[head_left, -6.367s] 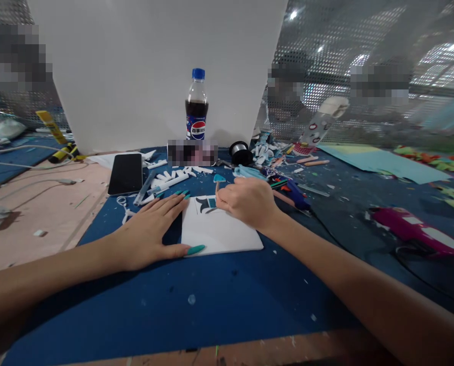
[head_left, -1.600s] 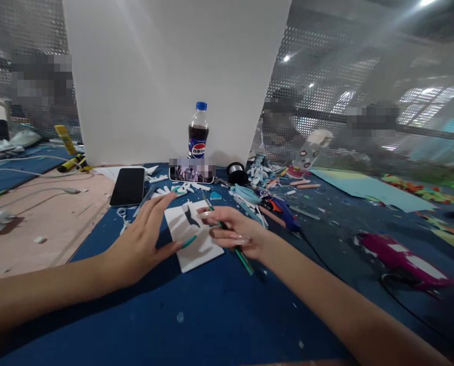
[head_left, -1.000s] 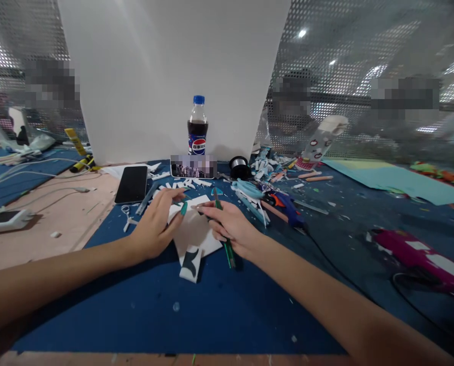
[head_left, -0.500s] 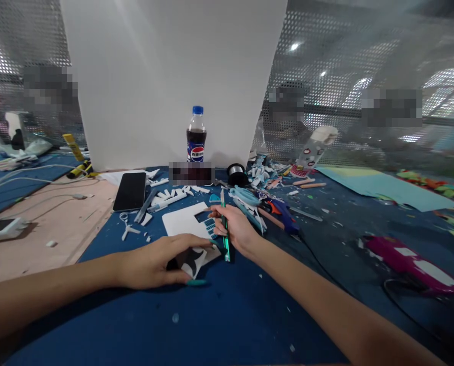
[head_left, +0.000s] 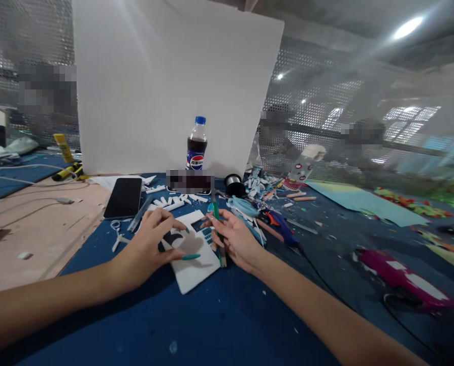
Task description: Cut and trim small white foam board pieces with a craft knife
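Note:
A white board with a rectangular notch and a blue-green printed grid lies on the blue tabletop between my hands. My left hand is over its left part, thumb and index finger apart. A dark curved shape on white shows beside those fingers; whether it is a loose piece cannot be made out. My right hand has its fingers round a green utility knife, held nearly upright at the board's right side with its blade end pointing away from me.
A cola bottle stands before a large white panel. At left lie a black phone and small white scissors. White offcuts, a wire spool, a blue glue gun and a magenta tool surround the work.
My left hand has shifted left and up, its fingers no longer on the piece with the dark shape, and more of the board shows. My right hand still holds the knife. The camera view has turned slightly.

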`<act>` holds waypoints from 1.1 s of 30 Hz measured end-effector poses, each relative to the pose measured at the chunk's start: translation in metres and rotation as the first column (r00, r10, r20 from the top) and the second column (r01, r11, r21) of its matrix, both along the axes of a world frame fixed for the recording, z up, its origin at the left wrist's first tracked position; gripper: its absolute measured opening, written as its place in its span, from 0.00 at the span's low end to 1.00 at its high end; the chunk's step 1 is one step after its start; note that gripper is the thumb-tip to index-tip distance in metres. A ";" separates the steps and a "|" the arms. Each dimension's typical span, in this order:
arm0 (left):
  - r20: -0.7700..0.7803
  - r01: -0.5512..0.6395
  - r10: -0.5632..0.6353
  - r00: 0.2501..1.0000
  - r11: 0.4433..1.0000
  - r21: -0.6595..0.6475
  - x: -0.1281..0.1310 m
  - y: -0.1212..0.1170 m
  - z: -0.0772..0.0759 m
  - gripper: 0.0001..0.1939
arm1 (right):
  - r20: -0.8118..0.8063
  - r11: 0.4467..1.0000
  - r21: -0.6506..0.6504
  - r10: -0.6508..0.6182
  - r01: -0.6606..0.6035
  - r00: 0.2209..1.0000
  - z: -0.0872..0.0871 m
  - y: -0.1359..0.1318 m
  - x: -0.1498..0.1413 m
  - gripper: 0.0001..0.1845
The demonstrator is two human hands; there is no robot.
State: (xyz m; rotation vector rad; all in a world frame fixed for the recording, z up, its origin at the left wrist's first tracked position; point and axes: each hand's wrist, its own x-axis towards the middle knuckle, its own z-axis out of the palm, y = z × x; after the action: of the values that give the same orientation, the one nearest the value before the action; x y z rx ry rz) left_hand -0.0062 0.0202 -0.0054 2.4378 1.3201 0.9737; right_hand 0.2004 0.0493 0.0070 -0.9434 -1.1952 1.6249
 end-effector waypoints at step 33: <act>0.256 0.102 -0.045 0.966 0.971 -0.216 -0.002 0.000 0.006 0.12 | 0.100 0.972 0.236 -0.031 0.007 0.994 0.005 0.023 0.024 0.13</act>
State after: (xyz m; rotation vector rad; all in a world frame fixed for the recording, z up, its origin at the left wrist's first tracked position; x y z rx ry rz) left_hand -0.0081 0.0205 0.0001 2.0994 1.1747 1.0101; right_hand 0.2241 0.0722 0.0123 -0.8923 -1.4105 1.3962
